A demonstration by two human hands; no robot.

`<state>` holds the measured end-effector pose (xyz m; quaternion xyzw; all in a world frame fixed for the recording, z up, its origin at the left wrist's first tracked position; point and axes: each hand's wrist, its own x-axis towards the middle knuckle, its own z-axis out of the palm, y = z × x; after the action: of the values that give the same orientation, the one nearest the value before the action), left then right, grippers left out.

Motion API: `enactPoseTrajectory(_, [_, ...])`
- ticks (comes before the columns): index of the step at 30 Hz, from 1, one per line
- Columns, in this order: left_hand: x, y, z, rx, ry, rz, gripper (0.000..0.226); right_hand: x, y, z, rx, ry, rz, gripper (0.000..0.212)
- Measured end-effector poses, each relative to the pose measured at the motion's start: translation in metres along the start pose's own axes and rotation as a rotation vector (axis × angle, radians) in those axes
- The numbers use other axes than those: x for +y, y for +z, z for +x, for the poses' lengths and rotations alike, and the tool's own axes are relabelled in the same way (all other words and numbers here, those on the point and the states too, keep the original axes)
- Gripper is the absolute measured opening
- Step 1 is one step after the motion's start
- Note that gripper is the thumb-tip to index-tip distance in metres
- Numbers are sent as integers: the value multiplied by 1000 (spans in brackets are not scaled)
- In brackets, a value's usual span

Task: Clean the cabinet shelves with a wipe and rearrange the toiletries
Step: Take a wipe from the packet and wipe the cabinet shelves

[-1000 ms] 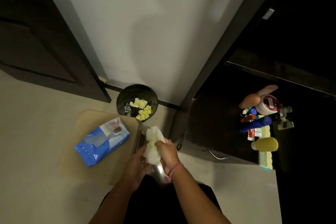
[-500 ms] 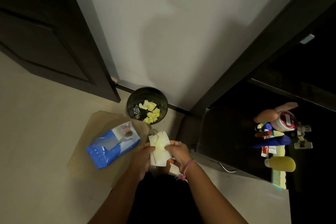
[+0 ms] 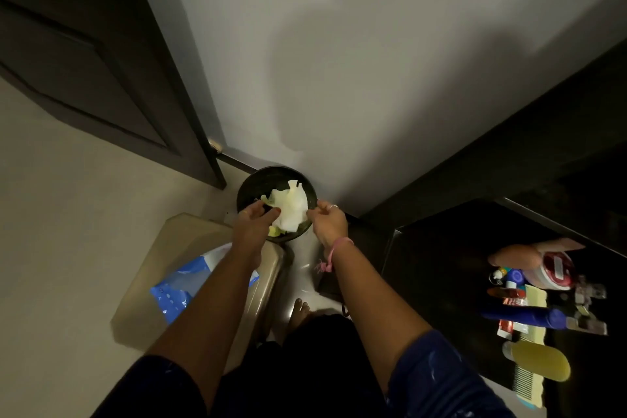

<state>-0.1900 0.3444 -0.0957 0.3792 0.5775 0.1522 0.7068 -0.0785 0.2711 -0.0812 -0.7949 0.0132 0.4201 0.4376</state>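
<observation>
Head view. We have both hands out over the round black waste bin (image 3: 245,187) standing on the floor against the pale wall. The crumpled white wipe (image 3: 287,209) hangs at the bin mouth, above yellowish scraps inside. Our left hand (image 3: 252,219) touches the wipe's left edge with thumb and fingers loosely extended; whether it pinches the sheet we cannot tell. Our right hand (image 3: 328,220) has its fingers curled at the wipe's right edge, apparently pinching it.

The blue plastic wipe packet (image 3: 171,295) lies on the beige stool (image 3: 176,241) under our left forearm. To the right, the dark cabinet shelf (image 3: 437,268) carries the toiletries bunched at its far right: a red-and-white round tub (image 3: 556,272), a blue tube (image 3: 522,316), a yellow bottle (image 3: 539,363), a pale comb (image 3: 527,383).

Risks, judged: the wipe spans much of the bin mouth, so an uneven release could leave it draped on the rim or dropped to the floor. Our left forearm hangs just above the packet; pulling back low could knock it off the stool.
</observation>
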Motion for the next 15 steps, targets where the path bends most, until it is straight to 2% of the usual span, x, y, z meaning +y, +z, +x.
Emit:
enactPoseTrajectory(3, [4,-8,3,99,20,81,58,8,-6,5,63,-3,-75,34])
enactPoseTrajectory(7, [-10,-27,0,139,-100,67,58,39,-15,-2,106,71,-13,26])
enactPoseTrajectory(11, [-30,-31,-17,117,-127,30,29,69,-29,-23,121,164,196,24])
enactPoseTrajectory(13, [-41,-28,-29,73,-113,9,31,79,-38,-35,121,195,266,24])
enactPoseTrajectory(15, [-52,-24,-44,53,-126,-23,18,86,-47,-46,133,198,326,26])
